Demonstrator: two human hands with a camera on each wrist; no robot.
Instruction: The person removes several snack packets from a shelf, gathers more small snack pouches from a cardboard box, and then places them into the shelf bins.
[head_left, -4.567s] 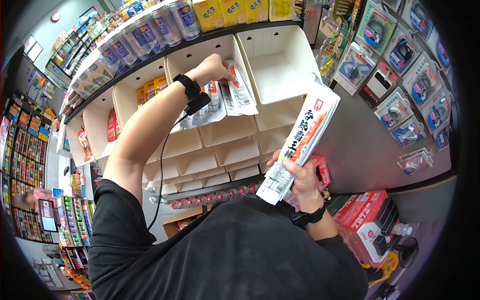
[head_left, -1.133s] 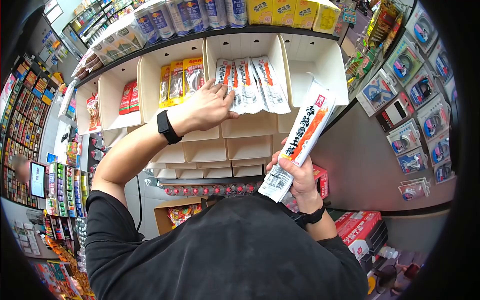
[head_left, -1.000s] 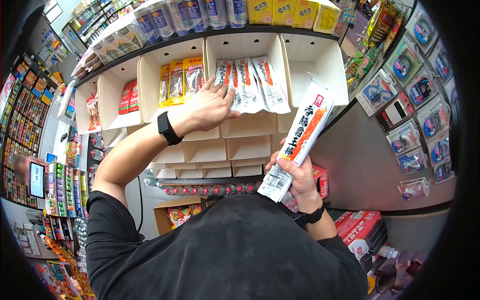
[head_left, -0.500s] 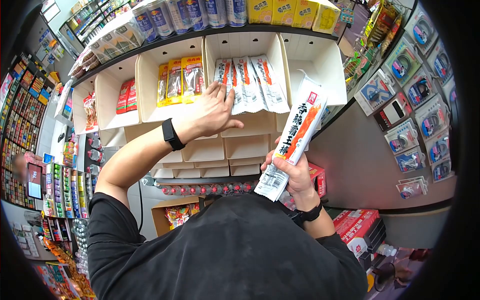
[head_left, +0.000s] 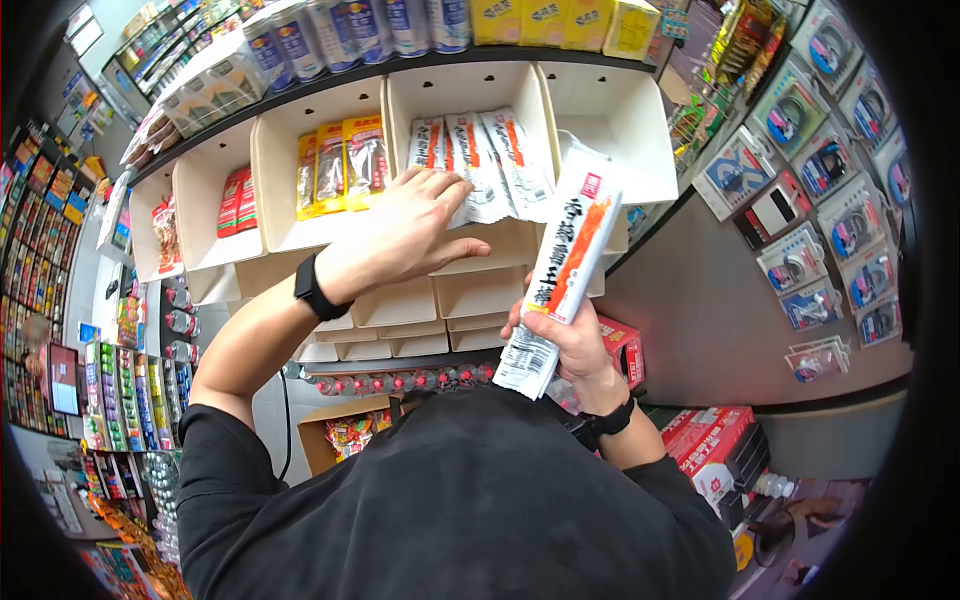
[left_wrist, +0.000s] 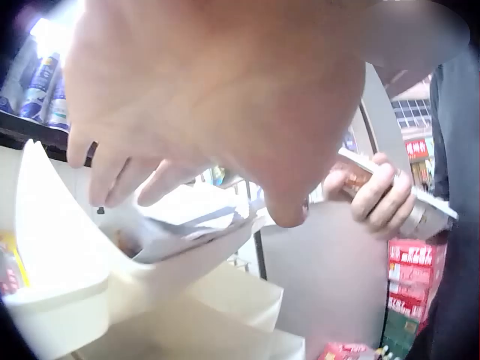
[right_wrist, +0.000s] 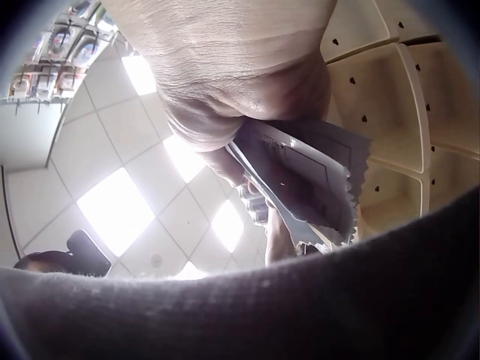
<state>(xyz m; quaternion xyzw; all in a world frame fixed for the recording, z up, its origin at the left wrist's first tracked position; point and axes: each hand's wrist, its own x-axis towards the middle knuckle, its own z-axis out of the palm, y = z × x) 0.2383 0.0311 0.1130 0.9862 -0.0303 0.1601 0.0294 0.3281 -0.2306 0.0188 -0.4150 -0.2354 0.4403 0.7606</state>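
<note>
White-and-orange snack packets (head_left: pixel 480 165) lie side by side in a cream bin (head_left: pixel 400 95) of the top row. Over that bin's front edge, at its left corner, is the left hand (head_left: pixel 410 225), fingers extended and thumb spread, holding nothing; whether the fingertips touch the packets cannot be told. In the left wrist view the left hand (left_wrist: pixel 210 97) hangs above the bin with fingers straight. The right hand (head_left: pixel 575 345) grips a stack of the same packets (head_left: pixel 575 240) by its lower part, tilted. The right wrist view shows the packets' silver ends (right_wrist: pixel 300 176) beside the right hand (right_wrist: pixel 247 82).
Yellow packets (head_left: pixel 345 165) and red packets (head_left: pixel 238 200) lie in bins to the left. Cans (head_left: pixel 365 30) and yellow cartons (head_left: pixel 570 22) stand on the shelf above. Hanging accessories (head_left: pixel 825 155) are at the right, red boxes (head_left: pixel 705 440) below them, a carton of sweets (head_left: pixel 350 435) lower left.
The left hand pressed on the packets earlier and has drawn back toward the bin's front edge. The right hand keeps its grip on the stack. The head view has shifted slightly.
</note>
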